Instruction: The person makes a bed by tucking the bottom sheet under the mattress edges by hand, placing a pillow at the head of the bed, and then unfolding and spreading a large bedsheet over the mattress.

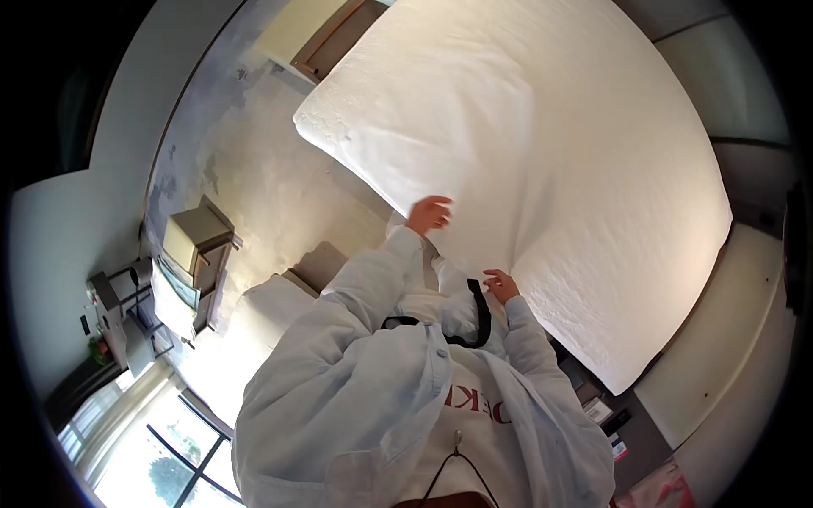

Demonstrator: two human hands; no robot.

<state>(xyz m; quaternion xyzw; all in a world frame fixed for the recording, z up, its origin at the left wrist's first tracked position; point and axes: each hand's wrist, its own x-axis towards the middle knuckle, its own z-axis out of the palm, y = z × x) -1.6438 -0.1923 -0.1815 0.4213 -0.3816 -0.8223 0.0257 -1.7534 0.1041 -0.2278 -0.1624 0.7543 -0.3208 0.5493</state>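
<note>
A large bed with a white sheet [610, 169] spreads in front of me, with soft creases near its middle. My left hand [430, 214] hovers at or just over the bed's near edge, its fingers loosely bent and apart, with nothing seen in them. Closer to my body, my right hand [501, 285] is beside the same edge, fingers stretched out and holding nothing visible. Whether either hand touches the sheet I cannot tell. A black strap [483, 313] hangs at my waist, left of the right hand.
An armchair-like wooden-framed seat [199, 241] stands to the left on a patterned carpet [254, 144]. Another wooden-edged piece of furniture [326, 38] is beyond the bed's far left corner. A bedside surface with small items [597, 411] lies at lower right. A window [178, 449] is at lower left.
</note>
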